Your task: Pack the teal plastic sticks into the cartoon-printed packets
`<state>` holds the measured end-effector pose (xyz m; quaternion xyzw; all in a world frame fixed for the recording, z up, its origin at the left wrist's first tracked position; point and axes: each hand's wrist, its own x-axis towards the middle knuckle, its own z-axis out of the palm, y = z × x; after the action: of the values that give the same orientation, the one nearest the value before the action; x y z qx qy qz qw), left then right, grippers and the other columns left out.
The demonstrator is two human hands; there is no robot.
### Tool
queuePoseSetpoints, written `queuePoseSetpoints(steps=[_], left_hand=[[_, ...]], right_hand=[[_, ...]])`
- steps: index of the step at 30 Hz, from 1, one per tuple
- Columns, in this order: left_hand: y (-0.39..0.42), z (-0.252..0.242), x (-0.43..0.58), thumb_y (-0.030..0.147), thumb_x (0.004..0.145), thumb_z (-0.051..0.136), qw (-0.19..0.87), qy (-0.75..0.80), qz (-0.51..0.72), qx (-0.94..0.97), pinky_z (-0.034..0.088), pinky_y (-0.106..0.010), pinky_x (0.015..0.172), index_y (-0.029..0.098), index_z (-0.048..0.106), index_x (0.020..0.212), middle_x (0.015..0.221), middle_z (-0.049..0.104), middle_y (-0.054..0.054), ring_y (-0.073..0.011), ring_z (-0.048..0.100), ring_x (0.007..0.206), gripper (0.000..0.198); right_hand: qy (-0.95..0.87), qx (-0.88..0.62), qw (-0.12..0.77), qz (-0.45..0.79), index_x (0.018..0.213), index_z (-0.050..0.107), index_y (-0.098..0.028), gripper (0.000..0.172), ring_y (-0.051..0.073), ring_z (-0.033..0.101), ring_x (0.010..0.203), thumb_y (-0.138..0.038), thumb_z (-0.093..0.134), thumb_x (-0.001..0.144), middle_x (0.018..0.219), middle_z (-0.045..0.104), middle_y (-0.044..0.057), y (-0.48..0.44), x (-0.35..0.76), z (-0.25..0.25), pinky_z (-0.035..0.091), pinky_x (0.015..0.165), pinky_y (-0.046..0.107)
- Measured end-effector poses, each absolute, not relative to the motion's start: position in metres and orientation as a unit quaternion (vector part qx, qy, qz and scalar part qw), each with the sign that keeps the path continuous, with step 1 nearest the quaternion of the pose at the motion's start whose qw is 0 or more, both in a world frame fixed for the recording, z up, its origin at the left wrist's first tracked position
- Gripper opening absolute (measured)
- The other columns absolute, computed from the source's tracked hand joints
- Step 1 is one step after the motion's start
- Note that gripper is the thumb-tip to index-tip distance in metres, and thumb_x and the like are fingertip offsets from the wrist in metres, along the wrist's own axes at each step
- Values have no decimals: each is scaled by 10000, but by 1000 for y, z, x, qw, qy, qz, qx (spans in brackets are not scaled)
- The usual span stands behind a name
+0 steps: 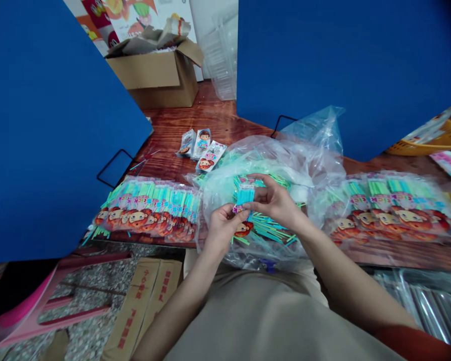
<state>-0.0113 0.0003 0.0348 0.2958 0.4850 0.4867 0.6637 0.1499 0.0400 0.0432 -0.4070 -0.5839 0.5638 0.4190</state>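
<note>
Closest in, beige cloth covered the person's lap, with a red-orange sleeve at the lower right and a cardboard carton on the speckled floor to the left. Above the lap, near the front edge of the wooden table, both bare hands met at a small clear packet of blue sticks, its lower part printed with a red-haired cartoon figure. The left hand pinched the packet low on its left side, thumb across the front; the right hand gripped it from the right, thumb and fingers closed on its edge. Under and around them, loose green and blue sticks spilled across a large, crumpled clear bag. Beside the bag lay overlapping filled packets, one row to the left and another group to the right. Just beyond, three small printed packs sat together on the wood. Farther off, an orange-yellow basket stood at the right, blue panels rose on either side, and between them were an open brown box and stacked clear plastic trays.
</note>
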Motion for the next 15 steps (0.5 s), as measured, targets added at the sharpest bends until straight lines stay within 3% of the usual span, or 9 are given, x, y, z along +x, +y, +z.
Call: queuePoseSetpoints(steps=[7, 15], left_hand=[[-3, 30, -12, 417, 554, 897, 649, 490, 498, 300, 439, -224, 628, 146, 650, 721, 667, 633, 28, -91, 543, 607, 403], [-6, 22, -16, 407, 568, 897, 657, 492, 496, 282, 424, -227, 627, 144, 661, 710, 656, 643, 20, -98, 549, 609, 380]], right_hand=[[-588, -422, 413, 553, 1347, 459, -226, 720, 105, 425, 470, -373, 810, 735, 546, 447, -116, 37, 146, 46, 328, 463, 268], [-550, -428, 427, 576, 1375, 403, -211, 873, 108, 460, 470, -394, 866, 658, 556, 518, -110, 36, 143, 37, 346, 471, 265]])
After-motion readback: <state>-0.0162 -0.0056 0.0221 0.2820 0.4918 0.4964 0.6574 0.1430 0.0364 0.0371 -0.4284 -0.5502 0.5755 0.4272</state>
